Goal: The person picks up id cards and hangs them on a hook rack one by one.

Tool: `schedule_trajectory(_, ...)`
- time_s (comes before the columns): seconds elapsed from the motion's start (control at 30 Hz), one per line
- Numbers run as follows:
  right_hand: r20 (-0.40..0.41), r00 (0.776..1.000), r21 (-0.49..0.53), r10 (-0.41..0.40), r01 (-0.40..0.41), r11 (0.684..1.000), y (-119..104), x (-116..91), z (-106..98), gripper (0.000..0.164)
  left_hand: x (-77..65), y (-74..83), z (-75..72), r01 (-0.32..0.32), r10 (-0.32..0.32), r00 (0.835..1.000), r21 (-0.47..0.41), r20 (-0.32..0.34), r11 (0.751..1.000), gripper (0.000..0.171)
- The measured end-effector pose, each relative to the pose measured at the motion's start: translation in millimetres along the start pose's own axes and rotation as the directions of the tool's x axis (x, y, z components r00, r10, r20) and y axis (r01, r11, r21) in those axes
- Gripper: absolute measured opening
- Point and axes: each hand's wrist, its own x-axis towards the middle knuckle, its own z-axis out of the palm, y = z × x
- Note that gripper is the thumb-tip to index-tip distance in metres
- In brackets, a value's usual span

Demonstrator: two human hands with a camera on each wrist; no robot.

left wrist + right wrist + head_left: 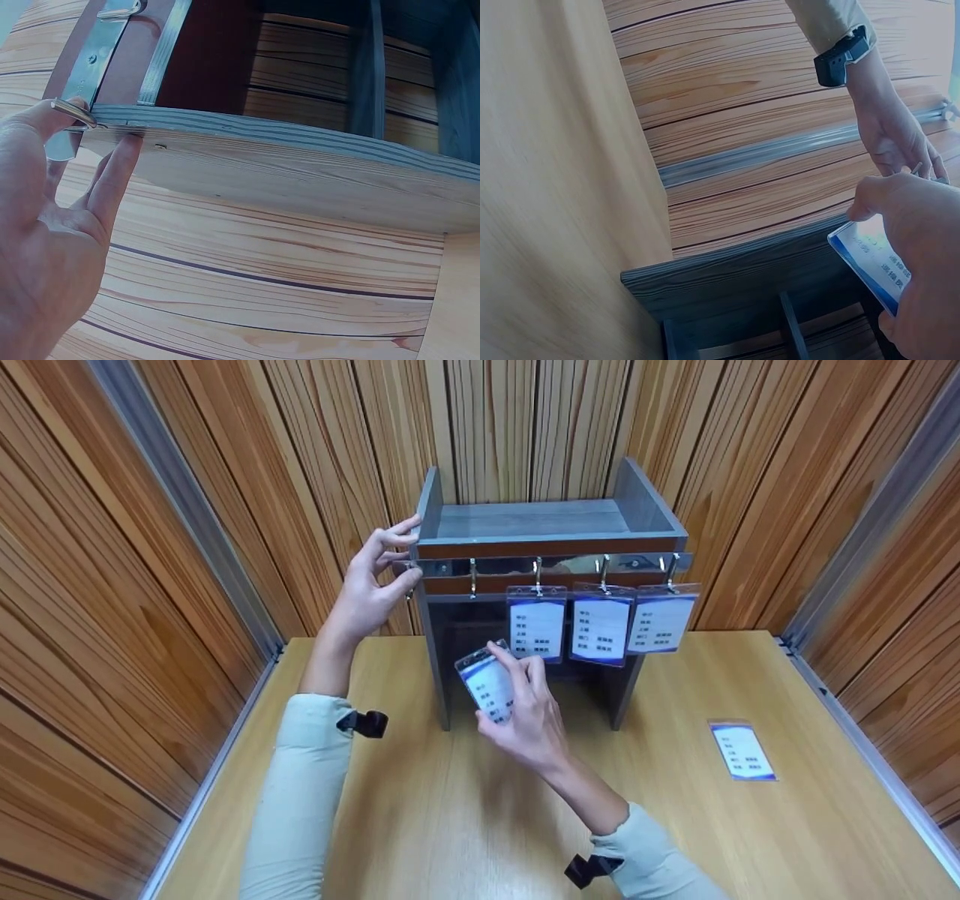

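Note:
My right hand [529, 720] pinches a badge in a clear holder [484, 682] between thumb and fingers, tilted in front of the shelf's lower opening. In the right wrist view, the held badge [874, 259] shows its blue band and printed text, partly covered by the hand. At the shelf's left end, my left hand [371, 577] pinches the projecting end of the metal hook rail [555, 565]. The left wrist view shows the thumb against an end hook [73, 112], with other fingers touching the side panel [285, 172]. Three hanging badges [537, 622] occupy hooks toward the right.
The grey wooden shelf [532, 519] stands on the table [420, 825] near the back slatted wall [487, 427]. One more badge [742, 750] lies flat on the table at the right. A bare hook [473, 577] is left of the hanging badges.

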Motion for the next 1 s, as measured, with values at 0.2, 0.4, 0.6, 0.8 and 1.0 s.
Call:
schedule_trajectory(0.2,-0.058,0.998,0.013,-0.029,0.03,0.999,-1.7,6.2,3.9,0.095,-1.6,0.7,1.1,0.004,-0.004,1.0,0.007,-0.003,1.0,0.031)
schedule_trajectory(0.4,-0.111,0.992,0.028,-0.062,0.065,0.997,-7.0,16.5,6.7,0.096,0.1,-0.7,0.8,-0.017,0.017,1.0,-0.004,-0.013,1.0,0.03)
schedule_trajectory(0.6,-0.138,0.988,0.071,-0.075,0.085,0.994,-15.5,27.8,7.3,0.095,1.0,-1.9,0.5,-0.02,0.02,1.0,0.001,-0.015,1.0,0.031)
schedule_trajectory(0.8,-0.144,0.987,0.113,-0.066,0.083,0.99,-24.2,37.6,7.1,0.092,0.7,-0.5,0.7,-0.011,0.011,1.0,0.015,-0.01,1.0,0.033)
schedule_trajectory(1.0,-0.151,0.986,0.128,-0.068,0.087,0.988,-28.8,45.0,7.5,0.09,-0.4,0.7,0.8,-0.005,0.005,1.0,0.03,-0.01,1.0,0.034)
